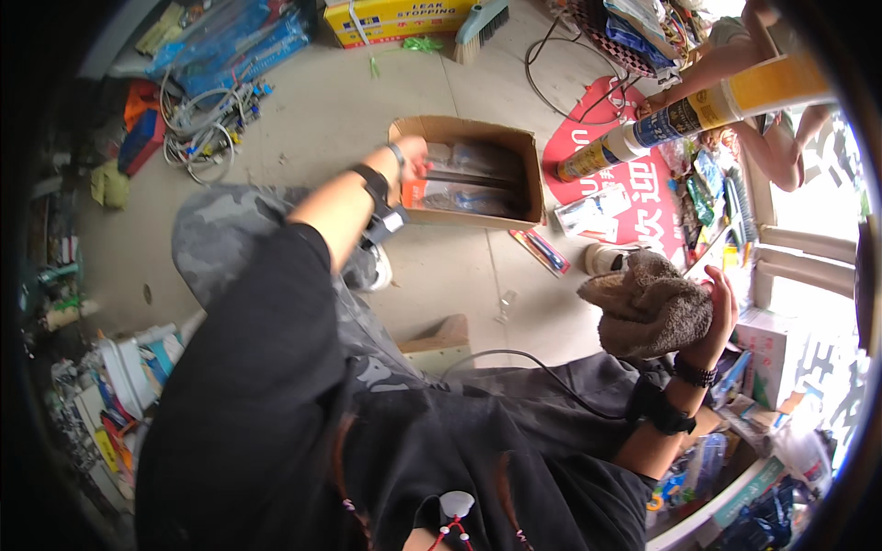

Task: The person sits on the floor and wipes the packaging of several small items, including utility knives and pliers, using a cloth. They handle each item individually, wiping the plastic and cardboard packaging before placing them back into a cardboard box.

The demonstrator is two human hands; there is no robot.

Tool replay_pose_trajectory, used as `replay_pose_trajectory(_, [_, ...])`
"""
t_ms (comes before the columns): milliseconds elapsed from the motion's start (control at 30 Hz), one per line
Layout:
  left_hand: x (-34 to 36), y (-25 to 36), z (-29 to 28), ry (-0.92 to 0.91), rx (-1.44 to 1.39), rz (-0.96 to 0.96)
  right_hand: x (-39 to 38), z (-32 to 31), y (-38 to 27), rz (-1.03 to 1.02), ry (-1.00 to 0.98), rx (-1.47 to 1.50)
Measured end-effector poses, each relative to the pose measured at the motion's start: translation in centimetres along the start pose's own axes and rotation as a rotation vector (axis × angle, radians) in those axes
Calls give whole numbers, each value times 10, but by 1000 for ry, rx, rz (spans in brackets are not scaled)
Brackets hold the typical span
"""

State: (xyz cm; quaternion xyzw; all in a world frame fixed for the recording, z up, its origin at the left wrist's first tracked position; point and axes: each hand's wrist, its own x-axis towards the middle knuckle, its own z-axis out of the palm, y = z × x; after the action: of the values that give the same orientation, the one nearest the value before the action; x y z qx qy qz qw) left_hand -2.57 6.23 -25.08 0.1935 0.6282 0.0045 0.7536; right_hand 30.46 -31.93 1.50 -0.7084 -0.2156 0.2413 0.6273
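Observation:
My left hand (pixel 412 158) reaches over the left side of an open cardboard box (pixel 473 219) on the floor. Its fingers are blurred and partly hidden, so their grip does not show. Just below them, inside the box, lies a clear plastic package (pixel 469 198) with an orange card (pixel 415 194). Long dark items and more clear wrapping fill the rest of the box. At the right, above my lap, a fluffy grey-brown cloth (pixel 657 310) is bunched up in my right hand (pixel 722 303), whose fingers curve along its right side.
A slim packaged item (pixel 540 251) lies beside the box, near a white packet (pixel 590 211). Tall yellow-and-blue tubes (pixel 680 119) stand over a red mat (pixel 588 115). Beyond are a yellow carton (pixel 395 20), a brush (pixel 481 29) and coiled hoses (pixel 207 129). Another person's legs (pixel 772 151) are at the far right.

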Motion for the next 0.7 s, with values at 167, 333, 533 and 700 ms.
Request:
replay_pose_trajectory(167, [17, -28, 38, 369, -641, -66, 6, 2, -3, 18, -73, -12])
replay_pose_trajectory(333, [12, -24, 36, 558, -806, -50, 0, 9, -16, -1, -116, -62])
replay_pose_trajectory(533, [42, -20, 11, 504, -883, 30, -10, 13, -22, 15, -188, -46])
replay_pose_trajectory(700, [64, 8, 19, 534, -611, -144, -19, 8, -27, -42, -177, -99])
